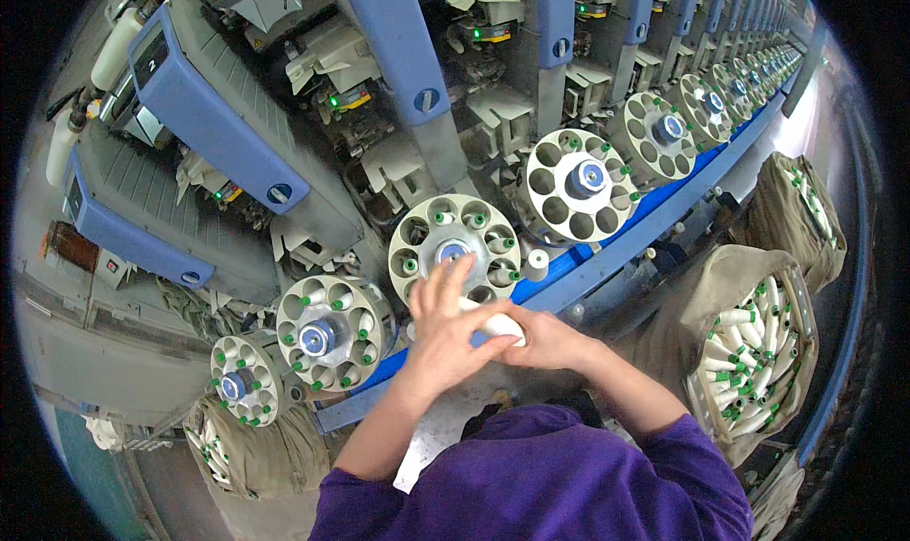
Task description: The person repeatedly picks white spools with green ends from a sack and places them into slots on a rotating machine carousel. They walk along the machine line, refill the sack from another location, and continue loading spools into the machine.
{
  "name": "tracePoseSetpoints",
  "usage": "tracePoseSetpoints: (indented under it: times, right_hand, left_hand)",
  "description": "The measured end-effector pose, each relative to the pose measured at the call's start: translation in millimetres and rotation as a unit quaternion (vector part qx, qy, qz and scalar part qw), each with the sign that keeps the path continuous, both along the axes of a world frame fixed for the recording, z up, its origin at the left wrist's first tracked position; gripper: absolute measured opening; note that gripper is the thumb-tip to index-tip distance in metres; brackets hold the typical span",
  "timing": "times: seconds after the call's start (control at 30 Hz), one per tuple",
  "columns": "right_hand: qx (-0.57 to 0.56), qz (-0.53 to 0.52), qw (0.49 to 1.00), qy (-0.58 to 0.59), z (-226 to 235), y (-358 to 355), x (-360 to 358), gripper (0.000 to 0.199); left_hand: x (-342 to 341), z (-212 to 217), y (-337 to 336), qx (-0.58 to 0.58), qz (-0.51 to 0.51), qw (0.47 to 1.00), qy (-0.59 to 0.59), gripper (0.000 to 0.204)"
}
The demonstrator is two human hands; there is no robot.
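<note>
My right hand (548,340) grips a white yarn bobbin (497,324) just below a round cream magazine wheel (428,236) with green-tipped bobbins in its pockets and a blue hub. My left hand (445,325) lies over the bobbin's left end, its fingers spread and reaching up against the wheel's lower pockets. Both forearms come up from purple sleeves (540,479).
More magazine wheels (578,183) (332,333) (245,380) run along a blue rail (607,252) of a long winding machine. A sack cart full of white bobbins with green tips (758,351) stands at my right; another sack (242,446) sits lower left.
</note>
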State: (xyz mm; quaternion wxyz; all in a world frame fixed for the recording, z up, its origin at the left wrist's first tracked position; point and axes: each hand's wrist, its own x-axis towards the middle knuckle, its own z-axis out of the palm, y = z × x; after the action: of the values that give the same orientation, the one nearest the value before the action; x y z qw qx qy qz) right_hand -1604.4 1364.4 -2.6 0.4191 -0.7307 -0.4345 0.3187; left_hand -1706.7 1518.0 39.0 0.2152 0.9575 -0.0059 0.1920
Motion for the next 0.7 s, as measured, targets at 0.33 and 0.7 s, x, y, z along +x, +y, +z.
tracePoseSetpoints:
  times: [0.33, 0.7]
  right_hand:
    - [0.048, -0.067, 0.982, 0.171, -33, 13, 6, 0.057]
    - [0.093, -0.160, 0.979, -0.080, -119, 56, 16, 0.058]
  left_hand:
    - [14, 26, 123, -0.424, 0.200, 0.832, -0.296, 0.009]
    - [96, -52, 111, -0.042, 0.199, 0.975, 0.094, 0.014]
